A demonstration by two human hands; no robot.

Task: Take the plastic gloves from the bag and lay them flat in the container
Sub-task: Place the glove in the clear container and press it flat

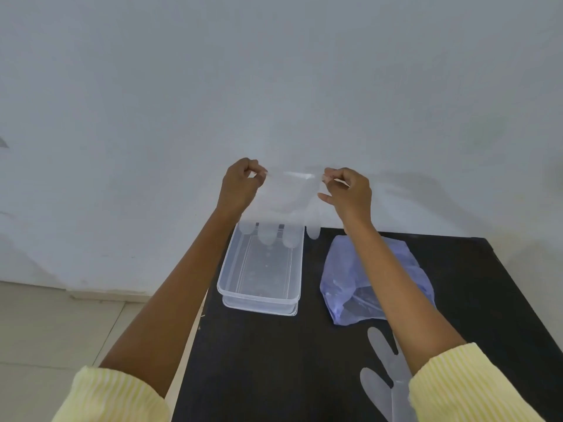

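A clear plastic glove (288,205) hangs stretched between both hands, cuff up and fingers pointing down over the far end of the container. My left hand (239,185) pinches the cuff's left corner and my right hand (348,191) pinches its right corner. The clear rectangular container (227,277) stands on the black table with nothing visible inside. A bluish plastic bag (344,284) lies to the container's right, partly hidden by my right forearm. A second clear glove (385,376) lies flat on the table near the front, under my right sleeve.
The black table (259,360) ends at its left edge just beside the container, with a tiled floor (61,330) below. A pale wall (274,86) rises right behind the table.
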